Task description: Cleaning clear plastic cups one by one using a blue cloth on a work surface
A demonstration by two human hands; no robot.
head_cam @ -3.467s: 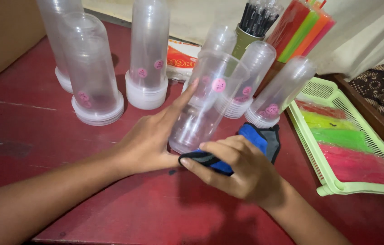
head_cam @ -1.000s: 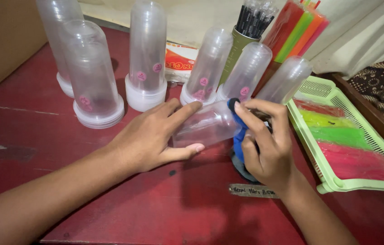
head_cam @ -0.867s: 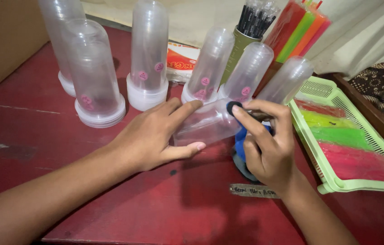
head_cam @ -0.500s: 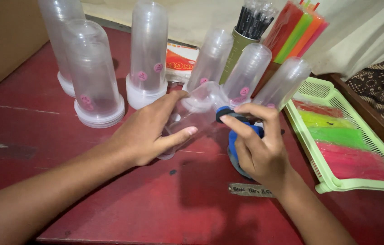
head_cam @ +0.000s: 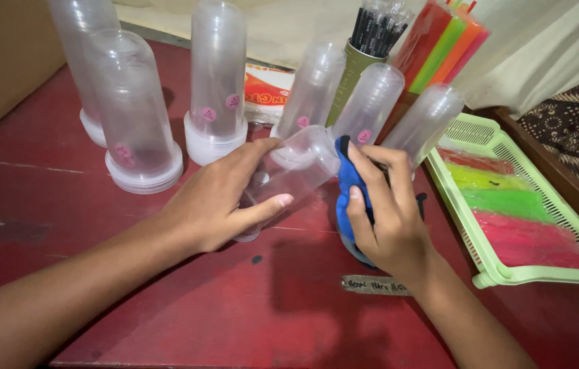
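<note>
Head view: the left hand (head_cam: 211, 205) is gripping a clear cup (head_cam: 289, 174), now tilted base-up on the red table (head_cam: 235, 314). The right hand (head_cam: 388, 219), clutching a blue cloth (head_cam: 349, 188), is drawing back from its base.

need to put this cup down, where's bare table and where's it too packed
Bare red table lies left of the left hand, in front of the wide cup stack, and along the near edge between the forearms. Crowded: the back row of cup stacks and the gap between right hand and green tray.
</note>
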